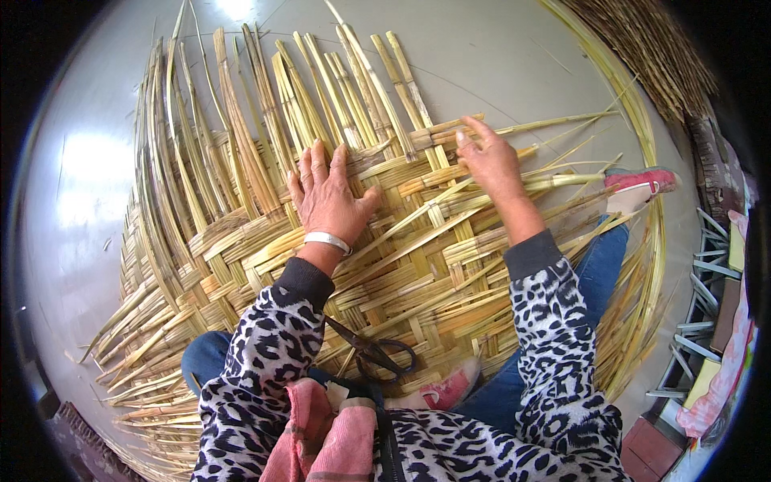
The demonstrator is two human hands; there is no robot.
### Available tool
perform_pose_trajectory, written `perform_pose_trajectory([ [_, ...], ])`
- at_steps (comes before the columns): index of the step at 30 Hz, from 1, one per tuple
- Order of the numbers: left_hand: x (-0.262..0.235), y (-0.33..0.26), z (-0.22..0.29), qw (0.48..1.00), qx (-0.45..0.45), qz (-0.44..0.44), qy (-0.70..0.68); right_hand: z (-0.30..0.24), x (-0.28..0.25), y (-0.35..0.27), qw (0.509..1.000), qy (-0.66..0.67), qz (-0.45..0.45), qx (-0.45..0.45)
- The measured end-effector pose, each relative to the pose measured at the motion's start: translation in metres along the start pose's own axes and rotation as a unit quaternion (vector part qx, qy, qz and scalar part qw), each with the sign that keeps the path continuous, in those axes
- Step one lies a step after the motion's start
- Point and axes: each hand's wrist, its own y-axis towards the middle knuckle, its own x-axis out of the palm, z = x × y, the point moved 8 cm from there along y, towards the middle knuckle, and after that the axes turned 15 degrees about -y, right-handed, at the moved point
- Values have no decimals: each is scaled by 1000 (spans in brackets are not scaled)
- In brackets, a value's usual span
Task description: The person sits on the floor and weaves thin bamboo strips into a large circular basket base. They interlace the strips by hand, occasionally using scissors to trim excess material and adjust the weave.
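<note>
A partly woven mat (401, 301) of flat, yellow-brown reed strips covers the floor in front of me. My left hand (329, 197) lies open on the weave, its fingers spread at the base of the loose strips (233, 128) that extend toward the far side. To its right, my right hand (493, 167) hovers over or rests on the crossing strips near the mat's far right part. Its thumb and forefinger are apart, the other fingers partly hidden; I see no strip gripped between them. A pair of dark-handled scissors (384, 358) lies close to my lap.
Long loose reeds (646, 273) curve along the right side, and a brown reed bundle (650, 48) lies at the far right. My red shoe (642, 183) stands by the mat's right edge. Metal-framed folding stools (700, 317) stand farther right. Pink cloth (345, 442) hangs before me.
</note>
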Motion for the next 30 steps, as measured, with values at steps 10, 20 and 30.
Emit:
perform_pose_trajectory([
  [10, 5, 6, 2, 995, -92, -18, -19, -30, 16, -12, 996, -37, 14, -85],
  [20, 5, 6, 5, 996, -88, 2, -28, -57, 18, -39, 985, -64, 91, -128],
  [30, 4, -4, 1, 1000, 4, 14, -16, -107, 51, -66, 912, -218, 174, -302],
])
